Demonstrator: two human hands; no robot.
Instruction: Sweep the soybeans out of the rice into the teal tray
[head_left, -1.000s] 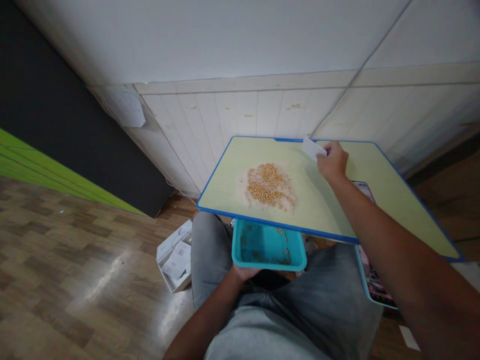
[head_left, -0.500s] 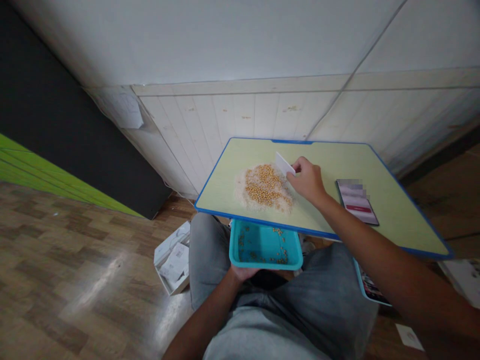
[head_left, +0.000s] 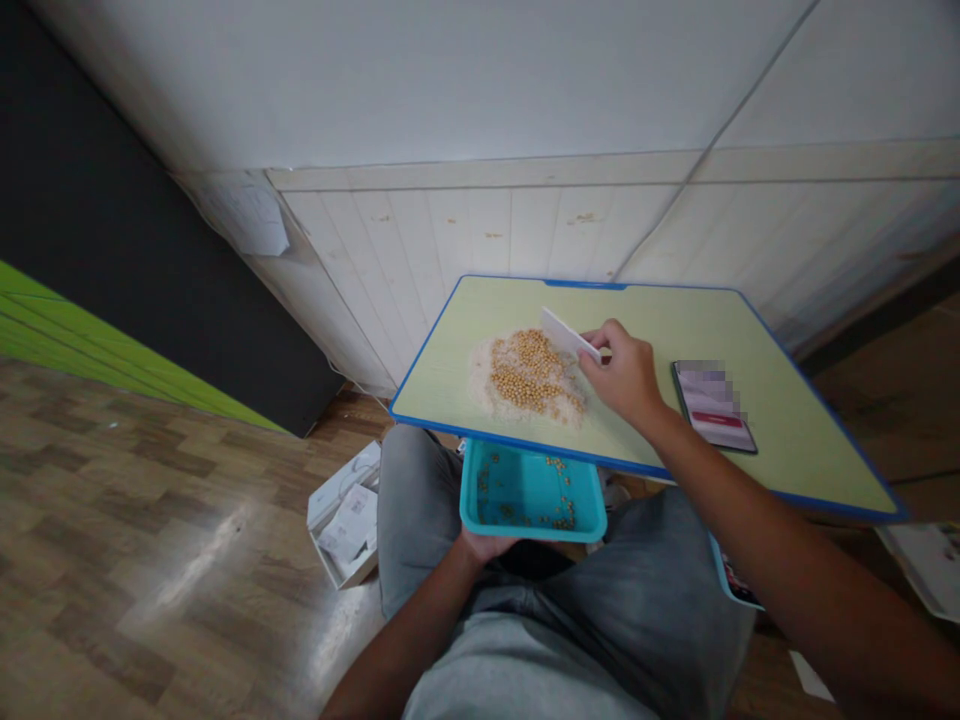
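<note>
A thin white card (head_left: 566, 332) stands on edge in my right hand (head_left: 626, 372), pinched between thumb and fingers. Its far end reaches the right rear of a pile of round yellow soybeans (head_left: 525, 385), which lies mixed with pale rice-like grains (head_left: 489, 392) on the table. Below the table's front edge, my left hand (head_left: 486, 545) grips a turquoise plastic basket (head_left: 532, 530) from underneath at its near left corner; most of those fingers are hidden. Several soybeans cling to the basket's floor and sides.
The pale green folding table (head_left: 645, 440) has a blue rim and stands against the white wall. A phone (head_left: 716, 408) lies on its right part. An open white box (head_left: 345, 530) sits on the floor at left.
My right hand has moved slightly right and toward me with the white card, whose angle has shifted a little. My left hand and the basket stay nearly in place.
</note>
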